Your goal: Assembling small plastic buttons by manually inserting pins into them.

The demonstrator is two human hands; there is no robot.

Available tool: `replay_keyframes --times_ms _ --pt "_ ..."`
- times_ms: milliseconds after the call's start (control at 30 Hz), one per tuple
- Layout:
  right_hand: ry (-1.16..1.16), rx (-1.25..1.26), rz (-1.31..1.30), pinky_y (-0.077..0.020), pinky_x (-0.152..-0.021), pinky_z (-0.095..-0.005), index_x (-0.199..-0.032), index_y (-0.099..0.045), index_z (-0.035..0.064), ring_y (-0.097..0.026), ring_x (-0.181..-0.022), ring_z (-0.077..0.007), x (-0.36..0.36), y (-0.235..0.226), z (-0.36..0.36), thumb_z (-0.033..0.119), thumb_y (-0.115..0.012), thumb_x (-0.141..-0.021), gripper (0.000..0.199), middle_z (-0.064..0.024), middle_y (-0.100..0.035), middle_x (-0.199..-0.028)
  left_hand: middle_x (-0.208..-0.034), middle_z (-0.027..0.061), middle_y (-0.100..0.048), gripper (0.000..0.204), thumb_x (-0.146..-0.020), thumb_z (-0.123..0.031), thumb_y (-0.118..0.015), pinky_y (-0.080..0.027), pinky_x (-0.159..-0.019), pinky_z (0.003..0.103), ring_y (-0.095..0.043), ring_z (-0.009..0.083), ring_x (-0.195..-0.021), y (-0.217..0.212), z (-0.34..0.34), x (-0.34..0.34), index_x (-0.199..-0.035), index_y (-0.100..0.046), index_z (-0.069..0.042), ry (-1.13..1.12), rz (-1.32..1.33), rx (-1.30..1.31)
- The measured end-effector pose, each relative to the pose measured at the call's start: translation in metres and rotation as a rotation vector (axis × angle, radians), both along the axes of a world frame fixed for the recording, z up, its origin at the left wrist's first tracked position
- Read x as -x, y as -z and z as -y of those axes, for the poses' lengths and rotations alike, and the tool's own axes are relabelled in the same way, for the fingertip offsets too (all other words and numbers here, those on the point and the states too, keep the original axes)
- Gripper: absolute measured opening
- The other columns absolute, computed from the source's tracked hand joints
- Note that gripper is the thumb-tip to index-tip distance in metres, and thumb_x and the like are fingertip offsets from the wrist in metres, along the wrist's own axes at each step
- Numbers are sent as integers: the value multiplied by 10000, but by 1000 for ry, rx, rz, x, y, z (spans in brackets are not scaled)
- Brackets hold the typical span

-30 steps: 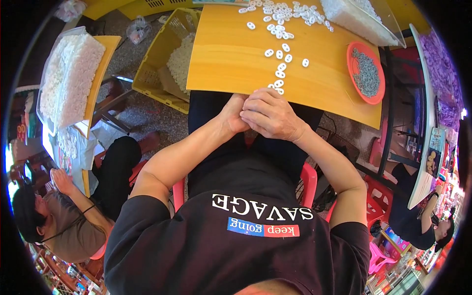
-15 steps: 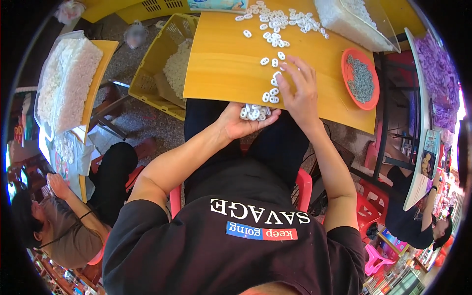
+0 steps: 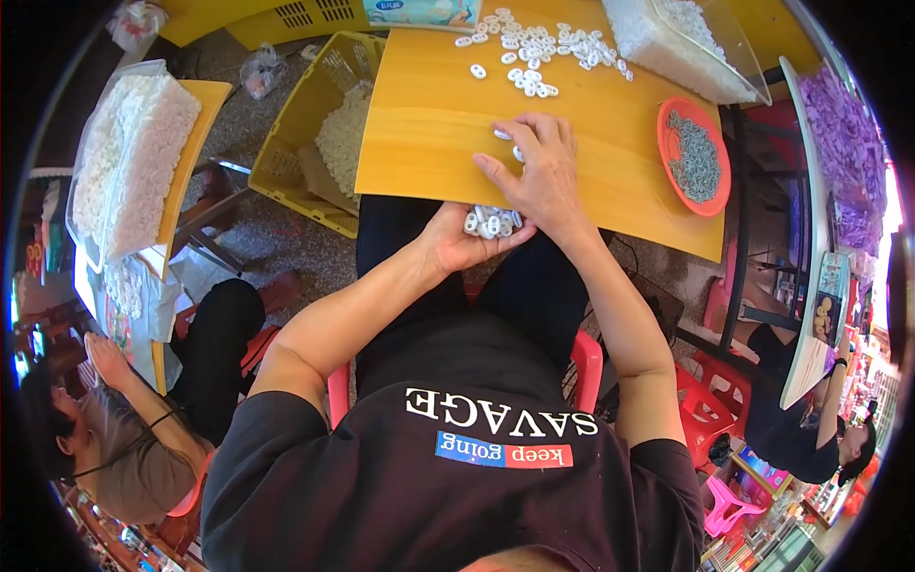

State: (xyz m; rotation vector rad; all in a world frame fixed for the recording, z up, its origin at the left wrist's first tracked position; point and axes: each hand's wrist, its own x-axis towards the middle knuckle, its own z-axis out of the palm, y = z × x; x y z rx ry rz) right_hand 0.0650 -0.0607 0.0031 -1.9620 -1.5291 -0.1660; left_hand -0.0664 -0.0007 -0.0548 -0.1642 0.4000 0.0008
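At far left, a seated person [image 3: 114,448] in a grey top, beside a side table with a clear bag of white pieces [image 3: 129,153]. Further right, on the floor, a yellow crate [image 3: 315,133] with more white pieces inside, just beside the wooden table [image 3: 438,133].

At the near edge of that table, just below it, the left hand [image 3: 457,243], palm up and cupped, fingers curled loosely around a small heap of white rings [image 3: 491,221]. Directly above and touching, the right hand [image 3: 538,176], palm down, flat on the tabletop, fingers spread, over a couple of rings at the fingertips. Both hands close together, right wrist over the left fingertips; neither clenched tight.

Toward the far edge of the table, well apart from the hands, a scatter of loose rings [image 3: 538,52]. To the right, a clear bin [image 3: 686,48] heaped with white pieces, then a round orange tray [image 3: 694,154] with small grey metal parts. At far right, past the table, another person [image 3: 810,419] in dark clothes on a red stool.
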Motion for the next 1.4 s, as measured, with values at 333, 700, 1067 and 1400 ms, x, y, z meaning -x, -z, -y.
replay_keyframes --times_ms 333,700,1067,1400 --pt "55 -152 -76 -424 -864 -428 -873 -637 50 -520 -1007 -328 30 21 10 92 -705 -778 125 -117 -570 -1013 -1124 48 -650 322 -979 -397 -499 -550 -877 423 -643 203 -1030 1 -3 1 -1179 -573 -155 9 5 -65" --pt "-129 -193 32 -447 -834 -412 -880 -646 79 -559 -1005 -289 48 23 30 79 -731 -705 194 -89 -582 -997 -1011 54 -629 216 -970 -267 -531 -577 -791 309 -648 151 -918 8 0 2 -1045 -571 -68 -43 -13 -80" --pt "-360 -200 -3 -476 -857 -402 -909 -668 71 -593 -999 -281 54 30 52 57 -748 -691 233 -74 -622 -1025 -1020 181 -618 402 -969 -341 -472 -575 -816 351 -632 274 -937 -9 2 3 -1091 -552 34 73 92 -221" --pt "-400 -215 -51 -441 -971 -479 -877 -654 68 -599 -992 -274 71 39 60 67 -739 -679 216 -81 -625 -991 -1046 209 -619 432 -949 -327 -489 -528 -921 418 -589 326 -1051 8 11 13 -1096 -558 73 80 51 -15"
